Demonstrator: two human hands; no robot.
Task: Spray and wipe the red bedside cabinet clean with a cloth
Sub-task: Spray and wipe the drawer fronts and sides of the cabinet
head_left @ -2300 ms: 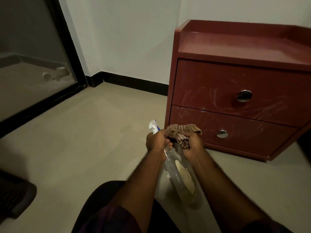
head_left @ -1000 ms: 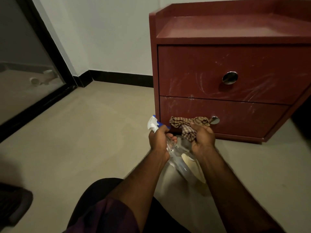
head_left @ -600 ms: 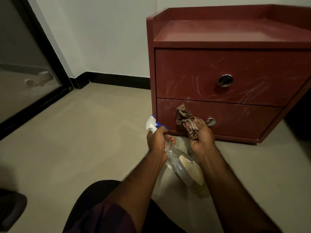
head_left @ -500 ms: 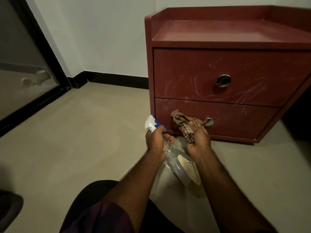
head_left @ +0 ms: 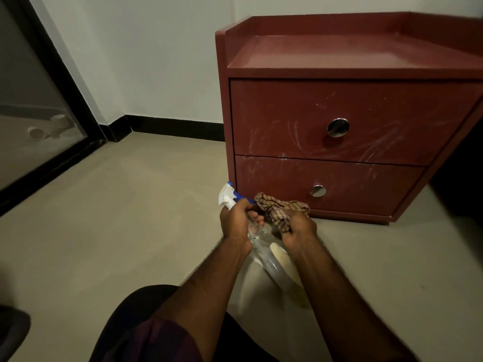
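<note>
**Bottle and cloth held ready, just in front of the cabinet**

The red bedside cabinet [head_left: 287,108] stands on the floor [head_left: 130,205] against the white wall [head_left: 156,61], on the far right. There is one cabinet. It has two drawers, a top drawer [head_left: 392,113] and a bottom drawer [head_left: 366,186], and each has one round shiny knob, so two knobs. Both drawer fronts have white smears and the top looks dusty, so I think no cleaning has been done yet.

Just near the bottom drawer are two hands. The right hand [head_left: 298,227] is squeezed round one checked cloth [head_left: 277,209], bunched up in its fist. The cloth's far edge sits over the cabinet's bottom edge in the picture. I cannot tell if it touches.

The left hand [head_left: 234,222] has its fingers curled round the neck of one clear spray bottle [head_left: 261,244]. The bottle is tilted. Its bottom is near and to the right, and its white and blue spray head [head_left: 227,195] is far and to the left.

The cabinet is far and to the right of both hands. The spray head seems to point left, away from the drawers, so it likely has to turn right before spraying. The right hand is the closer one to the cabinet.

On the far left is one dark-framed glass door [head_left: 34,131].
</note>
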